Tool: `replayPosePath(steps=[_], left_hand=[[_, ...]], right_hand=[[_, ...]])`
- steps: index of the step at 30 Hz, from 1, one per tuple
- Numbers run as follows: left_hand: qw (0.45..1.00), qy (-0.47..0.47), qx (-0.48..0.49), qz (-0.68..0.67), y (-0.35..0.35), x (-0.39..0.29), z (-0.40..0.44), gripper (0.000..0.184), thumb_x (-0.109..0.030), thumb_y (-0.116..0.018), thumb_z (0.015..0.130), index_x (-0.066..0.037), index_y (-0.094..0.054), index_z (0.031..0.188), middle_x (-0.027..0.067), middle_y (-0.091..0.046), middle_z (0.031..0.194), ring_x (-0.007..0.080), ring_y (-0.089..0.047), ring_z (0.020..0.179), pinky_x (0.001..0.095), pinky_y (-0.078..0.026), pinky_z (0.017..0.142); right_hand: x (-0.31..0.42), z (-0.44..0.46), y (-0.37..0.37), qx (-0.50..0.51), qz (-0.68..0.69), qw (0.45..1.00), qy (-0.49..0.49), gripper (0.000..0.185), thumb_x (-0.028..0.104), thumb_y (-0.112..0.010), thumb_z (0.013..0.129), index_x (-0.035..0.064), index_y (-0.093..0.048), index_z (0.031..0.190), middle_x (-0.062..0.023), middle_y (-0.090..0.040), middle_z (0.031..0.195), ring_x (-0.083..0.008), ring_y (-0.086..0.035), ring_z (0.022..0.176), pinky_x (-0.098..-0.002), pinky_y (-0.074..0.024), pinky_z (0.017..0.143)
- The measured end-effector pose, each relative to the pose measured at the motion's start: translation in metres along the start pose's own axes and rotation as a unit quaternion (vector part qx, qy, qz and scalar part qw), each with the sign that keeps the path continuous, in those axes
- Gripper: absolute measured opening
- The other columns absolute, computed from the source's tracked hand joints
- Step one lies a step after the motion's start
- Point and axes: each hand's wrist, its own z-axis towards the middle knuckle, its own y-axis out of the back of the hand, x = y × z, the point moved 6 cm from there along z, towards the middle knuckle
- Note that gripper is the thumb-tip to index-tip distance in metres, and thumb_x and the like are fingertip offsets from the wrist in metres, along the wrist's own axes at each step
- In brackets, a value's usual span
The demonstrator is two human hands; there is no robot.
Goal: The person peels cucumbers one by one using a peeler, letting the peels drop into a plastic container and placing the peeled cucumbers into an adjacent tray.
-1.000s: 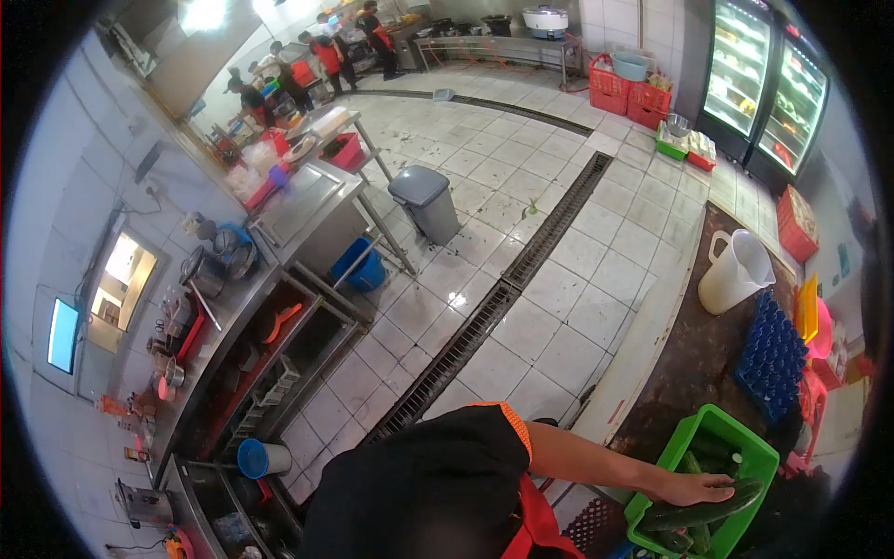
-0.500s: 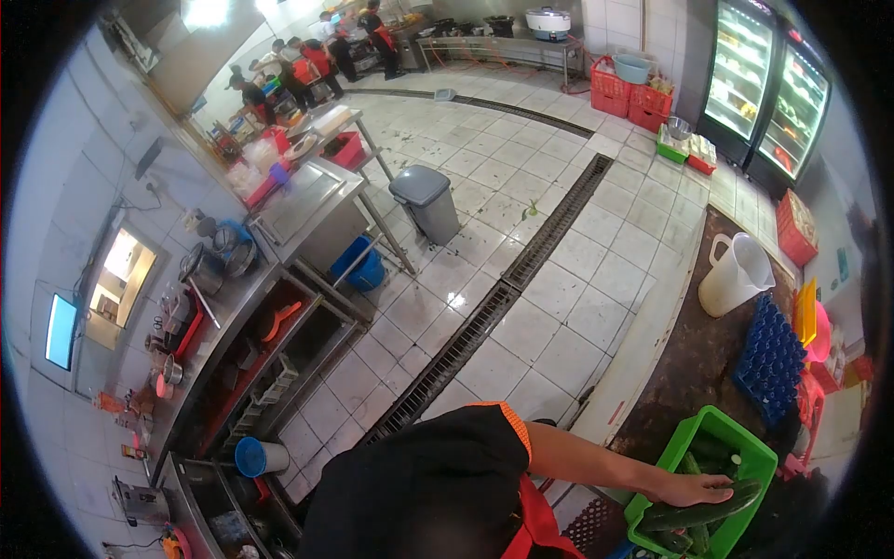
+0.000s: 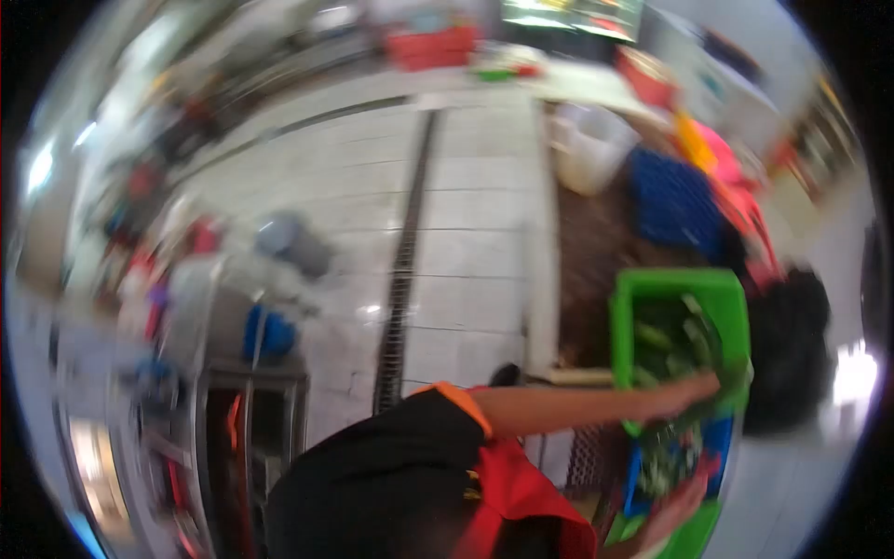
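Observation:
My left hand [image 3: 687,395] is closed around a dark green cucumber [image 3: 731,389], over the near end of a green basket [image 3: 631,279]. More long green vegetables, apparently cucumbers [image 3: 656,340], lie inside that basket. Just below, a blue container [image 3: 636,492] holds small pale and green pieces [image 3: 666,461]. My right hand [image 3: 682,503] is at the lower edge of this container, its fingers smeared by motion. Whether it holds anything cannot be made out.
A dark worktop [image 3: 591,270] carries a white jug [image 3: 589,144] and blue egg trays [image 3: 675,200]. Another green container [image 3: 697,533] sits at the bottom. A black rounded thing [image 3: 792,354] stands right of the basket. A floor drain [image 3: 402,270] crosses the tiles.
The view has swung to the right and blurred. My left hand has lifted the cucumber toward the basket's near edge. My right hand and the blue container have come into view.

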Motion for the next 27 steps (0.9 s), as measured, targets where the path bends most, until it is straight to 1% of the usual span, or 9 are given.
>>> replayPosePath(steps=[2, 3, 4, 5, 7, 10, 16, 23, 27], left_hand=[[0.960, 0.156, -0.142, 0.183, -0.009, -0.027, -0.019, 0.058, -0.049, -0.035, 0.099, -0.006, -0.040, 0.137, 0.0038, -0.044, 0.135, 0.0146, -0.039, 0.125, 0.0329, -0.028, 0.108], [0.973, 0.211, -0.096, -0.025, 0.001, 0.019, -0.012, 0.061, -0.052, -0.034, 0.098, -0.006, -0.041, 0.137, 0.0041, -0.046, 0.134, 0.0150, -0.041, 0.122, 0.0344, -0.031, 0.106], [0.962, 0.247, -0.078, -0.081, -0.003, 0.028, -0.010, 0.061, -0.055, -0.034, 0.097, -0.008, -0.045, 0.134, 0.0041, -0.052, 0.126, 0.0160, -0.050, 0.113, 0.0357, -0.040, 0.099], [0.960, 0.264, -0.094, -0.018, -0.021, 0.006, -0.011, 0.067, -0.066, -0.035, 0.091, -0.007, -0.058, 0.115, 0.0090, -0.064, 0.092, 0.0204, -0.062, 0.080, 0.0362, -0.052, 0.074], [0.947, 0.309, -0.073, 0.042, -0.021, 0.017, -0.012, 0.073, -0.069, -0.027, 0.090, -0.007, -0.059, 0.109, 0.0075, -0.064, 0.088, 0.0164, -0.062, 0.074, 0.0326, -0.052, 0.068], [0.953, 0.302, -0.018, 0.021, -0.019, 0.041, -0.012, 0.075, -0.067, -0.022, 0.092, -0.004, -0.059, 0.106, 0.0070, -0.064, 0.088, 0.0167, -0.062, 0.075, 0.0303, -0.051, 0.067], [0.960, 0.267, 0.047, 0.067, -0.043, 0.061, -0.007, 0.061, -0.057, -0.028, 0.096, -0.005, -0.049, 0.120, 0.0072, -0.062, 0.091, 0.0139, -0.061, 0.077, 0.0279, -0.051, 0.066], [0.962, 0.241, 0.095, 0.085, -0.040, 0.066, 0.001, 0.055, -0.040, -0.049, 0.096, -0.007, -0.037, 0.138, 0.0065, -0.061, 0.103, 0.0126, -0.061, 0.083, 0.0259, -0.051, 0.070], [0.931, 0.245, 0.068, 0.260, -0.035, 0.073, 0.009, 0.061, -0.031, -0.060, 0.092, 0.000, -0.037, 0.139, 0.0109, -0.052, 0.126, 0.0170, -0.051, 0.112, 0.0304, -0.041, 0.097]], right_hand=[[0.059, -0.014, -0.015, -0.025, -0.071, 0.993, -0.085, 0.046, 0.030, -0.039, 0.100, 0.0031, -0.045, 0.136, -0.0053, -0.049, 0.135, -0.0075, -0.047, 0.078, -0.0182, -0.0361, 0.062], [0.041, -0.019, -0.007, -0.024, 0.147, 0.985, -0.083, 0.044, 0.031, -0.041, 0.099, 0.0074, -0.047, 0.136, -0.0034, -0.055, 0.126, -0.0023, -0.043, 0.068, -0.0148, -0.0290, 0.054], [0.015, -0.018, 0.010, -0.094, -0.022, 0.995, 0.018, 0.040, 0.031, -0.047, 0.098, 0.0114, -0.052, 0.133, 0.0015, -0.060, 0.105, 0.0002, -0.038, 0.060, -0.0158, -0.0247, 0.050], [0.046, -0.020, 0.009, -0.116, -0.096, 0.983, -0.105, 0.037, 0.030, -0.051, 0.097, 0.0103, -0.056, 0.129, 0.0052, -0.057, 0.089, -0.0009, -0.039, 0.060, -0.0164, -0.0287, 0.052], [0.071, -0.018, 0.008, -0.160, -0.107, 0.981, 0.016, 0.030, 0.022, -0.055, 0.096, 0.0066, -0.062, 0.120, 0.0063, -0.055, 0.081, -0.0050, -0.042, 0.066, -0.0214, -0.0356, 0.055], [0.119, -0.012, 0.008, -0.155, -0.235, 0.958, 0.049, 0.023, 0.008, -0.059, 0.088, 0.0041, -0.064, 0.111, -0.0117, -0.058, 0.077, -0.0193, -0.057, 0.064, -0.0324, -0.0456, 0.059], [0.130, 0.002, 0.025, -0.202, -0.257, 0.939, 0.102, 0.022, 0.008, -0.061, 0.085, 0.0061, -0.065, 0.107, -0.0159, -0.059, 0.077, -0.0313, -0.059, 0.064, -0.0393, -0.0469, 0.056], [0.131, 0.006, 0.040, -0.204, -0.264, 0.938, 0.096, 0.018, 0.007, -0.060, 0.088, 0.0028, -0.065, 0.105, -0.0127, -0.052, 0.067, -0.0210, -0.047, 0.053, -0.0327, -0.0393, 0.051], [0.115, 0.009, 0.043, -0.196, -0.284, 0.935, 0.081, 0.023, 0.008, -0.058, 0.091, 0.0059, -0.065, 0.113, -0.0116, -0.062, 0.076, -0.0148, -0.052, 0.061, -0.0323, -0.0429, 0.056]])
